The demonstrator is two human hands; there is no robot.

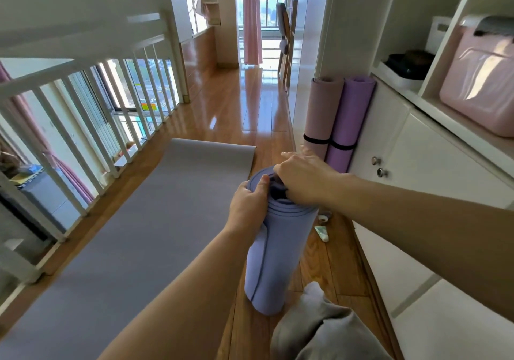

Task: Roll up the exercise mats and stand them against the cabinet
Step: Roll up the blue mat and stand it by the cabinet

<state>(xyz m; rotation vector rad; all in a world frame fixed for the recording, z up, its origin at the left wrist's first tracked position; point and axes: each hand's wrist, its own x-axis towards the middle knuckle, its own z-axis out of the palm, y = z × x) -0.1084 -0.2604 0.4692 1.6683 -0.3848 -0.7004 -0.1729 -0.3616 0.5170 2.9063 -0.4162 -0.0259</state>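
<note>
At five o'clock the rolled blue foam mat (274,251) stands upright. The left hand (247,203) grips its side and the right hand (303,177) pinches its core, probably tightening the roll. Next it must lean on the white cabinet (389,137) at one o'clock.

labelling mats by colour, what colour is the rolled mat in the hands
Periwinkle blue; the rolled mat shows best in the head view.

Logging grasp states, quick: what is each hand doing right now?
Left hand: grips the rolled blue mat near its top.
Right hand: fingers curled into the same mat's top end, holding it.
</note>
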